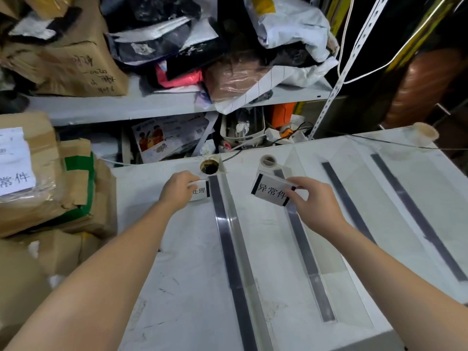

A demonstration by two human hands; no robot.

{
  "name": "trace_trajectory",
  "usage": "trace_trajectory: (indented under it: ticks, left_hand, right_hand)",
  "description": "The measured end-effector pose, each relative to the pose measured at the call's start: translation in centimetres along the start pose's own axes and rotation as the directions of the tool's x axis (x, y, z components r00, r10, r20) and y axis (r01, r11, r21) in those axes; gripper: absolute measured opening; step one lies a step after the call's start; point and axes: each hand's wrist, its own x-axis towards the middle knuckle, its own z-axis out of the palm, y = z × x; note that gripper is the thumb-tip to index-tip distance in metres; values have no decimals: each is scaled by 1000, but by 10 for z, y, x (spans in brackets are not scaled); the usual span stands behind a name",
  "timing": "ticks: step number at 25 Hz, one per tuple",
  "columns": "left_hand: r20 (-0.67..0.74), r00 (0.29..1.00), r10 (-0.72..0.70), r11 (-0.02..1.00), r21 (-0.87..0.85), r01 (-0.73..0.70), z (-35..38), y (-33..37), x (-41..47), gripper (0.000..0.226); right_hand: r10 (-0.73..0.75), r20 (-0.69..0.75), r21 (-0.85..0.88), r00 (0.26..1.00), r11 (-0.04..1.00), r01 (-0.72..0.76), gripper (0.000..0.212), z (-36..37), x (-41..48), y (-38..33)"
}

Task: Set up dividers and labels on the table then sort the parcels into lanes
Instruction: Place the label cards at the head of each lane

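White card first: the 异常件 label [271, 193] is pinched at its right edge between the thumb and curled fingers of your right hand [314, 205]. It tilts over the far end of the second divider [304, 249]; whether it touches the divider is unclear. Your left hand [177, 191] holds the 处理 label [200, 192] by its left end, just left of the first divider [229, 249] and near the round hole [209, 167] in the table [182, 274]. The third divider [347, 201] and fourth divider [415, 214] lie further right, all clear with dark strips. A tape roll [268, 160] stands just behind your right-hand card. Cardboard boxes [38, 186] stack at the left, and bagged parcels [291, 26] crowd the shelf [152, 105] beyond.
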Motion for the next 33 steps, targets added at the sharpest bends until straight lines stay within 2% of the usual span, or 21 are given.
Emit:
trace_trajectory:
  ticks: [7, 12, 15, 18, 22, 24, 28, 33]
  left_hand:
    - [40, 999, -21, 1000, 23, 20, 7, -11, 6, 23]
    - [-3, 999, -46, 998, 50, 46, -7, 7, -2, 36]
    - [-53, 998, -31, 982, 186, 41, -26, 35, -3, 41]
    - [-66, 998, -23, 960, 276, 41, -49, 73, -4, 45]
    - [-38, 998, 41, 932, 361, -24, -55, 131, -15, 27]
    - [-30, 998, 53, 906, 422, -35, -46, 166, -21, 27]
    - [-47, 994, 102, 820, 569, -58, -14, 241, -30, 45]
    - [-126, 989, 74, 820, 572, 11, 31, 333, -37, 43]
  right_hand:
    - [2, 29, -17, 1000, 1000, -2, 28, -1, 7, 6]
    - [3, 67, -25, 998, 1000, -1, 30, -3, 6, 6]
    - [-9, 76, -25, 997, 1000, 11, 29, -14, 2, 6]
    - [-38, 62, -24, 997, 999, 40, 28, -28, 2, 10]
    - [-93, 42, -38, 995, 995, 95, 29, -64, 11, 31]
    - [-119, 32, -60, 992, 991, 121, 28, -90, 19, 52]
    - [-159, 12, -54, 987, 986, 160, 30, -142, 36, 99]
    - [-212, 24, -21, 977, 977, 213, 33, -204, 46, 157]
